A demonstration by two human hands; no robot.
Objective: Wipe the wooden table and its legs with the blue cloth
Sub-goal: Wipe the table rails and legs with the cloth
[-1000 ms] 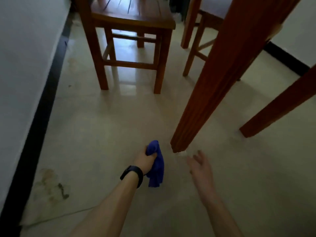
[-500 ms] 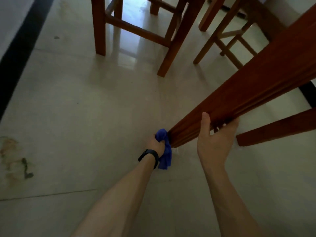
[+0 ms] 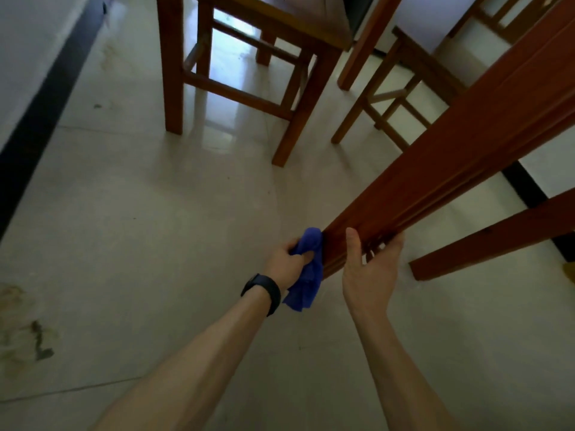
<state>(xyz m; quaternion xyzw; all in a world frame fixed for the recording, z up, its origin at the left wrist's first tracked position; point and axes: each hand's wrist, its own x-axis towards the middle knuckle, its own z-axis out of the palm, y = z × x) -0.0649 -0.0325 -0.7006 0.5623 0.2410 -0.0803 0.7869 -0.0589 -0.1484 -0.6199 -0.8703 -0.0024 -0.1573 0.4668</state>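
Note:
A thick reddish wooden table leg (image 3: 441, 169) slants from the upper right down to the floor at the centre. My left hand (image 3: 287, 262), with a black band on its wrist, grips the bunched blue cloth (image 3: 306, 272) and holds it against the left side of the leg near its foot. My right hand (image 3: 370, 269) grips the same leg just to the right, thumb on the near face and fingers curled round the far side. A second table leg (image 3: 497, 234) stands on the floor at the right.
A wooden chair (image 3: 249, 76) stands ahead on the pale tiled floor, a second chair (image 3: 392, 98) to its right. A white wall with a black skirting (image 3: 34, 129) runs along the left. A brown-green stain (image 3: 28, 334) marks the floor at the lower left.
My right hand rose from the floor and took hold of the leg. My left hand brought the cloth against the foot of the leg and has shifted it slightly up the wood.

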